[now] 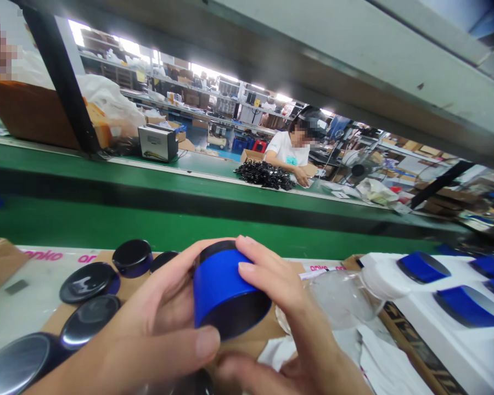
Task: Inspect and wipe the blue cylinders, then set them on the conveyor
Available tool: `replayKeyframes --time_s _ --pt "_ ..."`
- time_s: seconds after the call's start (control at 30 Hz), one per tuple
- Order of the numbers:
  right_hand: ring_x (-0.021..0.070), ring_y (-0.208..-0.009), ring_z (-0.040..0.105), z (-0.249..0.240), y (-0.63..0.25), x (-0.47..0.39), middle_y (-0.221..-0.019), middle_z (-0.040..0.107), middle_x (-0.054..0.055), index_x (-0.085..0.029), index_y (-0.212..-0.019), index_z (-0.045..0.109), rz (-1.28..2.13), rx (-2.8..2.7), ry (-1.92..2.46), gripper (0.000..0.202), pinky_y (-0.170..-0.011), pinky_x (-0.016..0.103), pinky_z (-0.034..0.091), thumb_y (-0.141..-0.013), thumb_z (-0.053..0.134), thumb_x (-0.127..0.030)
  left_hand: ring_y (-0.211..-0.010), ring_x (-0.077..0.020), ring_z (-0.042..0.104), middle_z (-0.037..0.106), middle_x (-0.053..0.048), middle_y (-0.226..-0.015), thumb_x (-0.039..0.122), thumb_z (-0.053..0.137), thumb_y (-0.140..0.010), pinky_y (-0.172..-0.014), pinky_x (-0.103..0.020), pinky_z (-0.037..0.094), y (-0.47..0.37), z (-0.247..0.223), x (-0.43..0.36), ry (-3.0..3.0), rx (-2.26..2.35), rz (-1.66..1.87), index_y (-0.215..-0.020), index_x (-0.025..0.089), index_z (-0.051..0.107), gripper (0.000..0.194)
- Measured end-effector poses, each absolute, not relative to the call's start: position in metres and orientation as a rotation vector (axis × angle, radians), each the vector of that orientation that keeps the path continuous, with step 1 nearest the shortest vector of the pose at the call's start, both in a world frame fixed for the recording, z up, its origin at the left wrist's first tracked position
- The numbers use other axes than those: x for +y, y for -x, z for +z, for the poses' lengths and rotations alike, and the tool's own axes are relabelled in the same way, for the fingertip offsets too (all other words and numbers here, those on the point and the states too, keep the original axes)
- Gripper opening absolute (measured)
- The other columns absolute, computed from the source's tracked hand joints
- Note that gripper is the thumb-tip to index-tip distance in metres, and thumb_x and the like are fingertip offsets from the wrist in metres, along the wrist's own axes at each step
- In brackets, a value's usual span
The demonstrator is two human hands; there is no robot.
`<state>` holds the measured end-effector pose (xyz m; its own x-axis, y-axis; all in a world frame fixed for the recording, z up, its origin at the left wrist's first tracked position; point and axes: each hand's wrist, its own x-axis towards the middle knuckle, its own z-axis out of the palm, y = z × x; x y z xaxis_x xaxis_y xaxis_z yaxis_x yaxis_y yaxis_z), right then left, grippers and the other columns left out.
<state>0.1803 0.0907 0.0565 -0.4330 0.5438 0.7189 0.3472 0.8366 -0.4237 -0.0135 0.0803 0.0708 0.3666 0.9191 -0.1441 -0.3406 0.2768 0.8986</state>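
A short blue cylinder (224, 280) with a dark, smooth end face is held between my two hands at the middle of the view. It is tilted, with its dark end toward me. My left hand (148, 329) wraps its left side, the thumb near the lower edge. Fingers of my right hand (288, 291) press on its top and right side, while the right thumb sits lower and apart from it. To the left, several glossy black round pieces (89, 281) with blue-tinted sides lie on cardboard (53, 323).
White foam trays (420, 299) at right hold several blue cylinders (424, 267). Beside them lie a clear plastic bottle (341, 296) and white paper (389, 362). A green conveyor belt (156, 225) runs across beyond. Past it, a person (290, 148) works by a pile of black parts (265, 174).
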Motion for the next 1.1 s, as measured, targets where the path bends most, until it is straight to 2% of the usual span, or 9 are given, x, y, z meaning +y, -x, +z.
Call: replayKeyframes --time_s 0.13,0.23,0.37,0.43,0.5,0.7,0.87,1.03,1.1 --pt "0.022 -0.146 0.045 0.061 -0.184 0.083 -0.163 0.04 -0.005 -0.034 -0.148 0.048 0.495 -1.976 0.789 0.051 -0.118 0.031 0.04 -0.101 0.049 -0.055 -0.119 -0.0226 0.068 0.065 0.006 -0.139 0.043 0.09 -0.066 -0.088 -0.017 0.057 0.004 0.073 0.079 -1.149 1.043 1.235 -0.121 0.041 0.064 0.06" --pt "0.0224 -0.147 0.043 0.061 -0.185 0.081 -0.162 0.04 -0.005 -0.04 -0.147 0.05 0.626 -1.86 0.865 0.047 -0.114 0.031 0.045 -0.104 0.038 -0.057 -0.114 -0.0189 0.07 0.07 0.009 -0.131 0.028 0.081 -0.071 -0.089 -0.014 0.056 0.002 0.068 0.081 -1.447 1.155 1.412 -0.12 0.042 0.063 0.054" --pt "0.0236 -0.134 0.054 0.054 -0.183 0.085 -0.156 0.043 -0.002 -0.047 -0.146 0.043 0.799 -1.836 0.821 0.072 -0.109 0.031 0.048 -0.083 0.075 -0.06 -0.126 -0.011 0.063 0.064 0.019 -0.136 0.022 0.065 -0.074 -0.1 -0.011 0.048 0.006 0.053 0.082 -1.771 1.189 1.421 -0.128 0.053 0.053 0.064" --pt "0.0211 -0.124 0.061 0.052 -0.179 0.086 -0.144 0.053 -0.003 -0.05 -0.141 0.042 0.898 -1.79 0.848 0.09 -0.105 0.03 0.05 -0.068 0.093 -0.041 -0.13 -0.009 0.058 0.06 0.02 -0.139 0.023 0.065 -0.075 -0.106 -0.01 0.043 0.008 0.046 0.082 -1.863 1.223 1.403 -0.131 0.053 0.05 0.066" --pt "0.0185 -0.12 0.063 0.051 -0.173 0.088 -0.133 0.063 -0.005 -0.048 -0.135 0.046 1.071 -1.636 0.824 0.081 -0.102 0.029 0.05 -0.071 0.092 -0.026 -0.131 -0.0092 0.055 0.057 0.015 -0.142 0.021 0.065 -0.078 -0.109 -0.011 0.038 0.01 0.039 0.084 -1.992 1.243 1.446 -0.136 0.048 0.047 0.067" --pt "0.0243 -0.12 0.064 0.051 -0.16 0.1 -0.122 0.073 0.005 -0.023 -0.114 0.07 1.829 -1.025 0.474 0.032 -0.104 0.039 0.049 -0.097 0.055 -0.046 -0.122 -0.0085 0.056 0.058 0.005 -0.128 0.011 0.055 -0.085 -0.106 -0.009 0.039 0.012 0.04 0.094 -2.284 1.217 1.5 -0.133 0.033 0.047 0.054" --pt "0.0231 -0.119 0.064 0.05 -0.16 0.101 -0.122 0.073 0.005 -0.023 -0.116 0.071 1.753 -1.08 0.522 0.03 -0.103 0.037 0.05 -0.1 0.053 -0.041 -0.117 -0.0071 0.061 0.063 0.007 -0.126 0.015 0.057 -0.085 -0.102 -0.007 0.042 0.012 0.041 0.097 -2.197 1.259 1.495 -0.13 0.036 0.051 0.05" --pt "0.0222 -0.123 0.059 0.051 -0.166 0.088 -0.136 0.063 -0.003 -0.048 -0.144 0.044 1.401 -1.357 0.828 0.066 -0.112 0.045 0.041 -0.087 0.076 -0.04 -0.119 -0.0115 0.068 0.068 0.007 -0.135 0.022 0.063 -0.085 -0.099 -0.014 0.053 0.014 0.038 0.096 -2.09 1.314 1.44 -0.131 0.041 0.05 0.051" --pt "0.0253 -0.127 0.057 0.054 -0.168 0.085 -0.141 0.059 -0.004 -0.054 -0.143 0.043 1.366 -1.455 0.855 0.064 -0.113 0.051 0.04 -0.088 0.074 -0.04 -0.119 -0.0126 0.07 0.07 0.007 -0.133 0.02 0.062 -0.085 -0.095 -0.015 0.056 0.013 0.038 0.094 -2.085 1.274 1.433 -0.128 0.042 0.052 0.049"
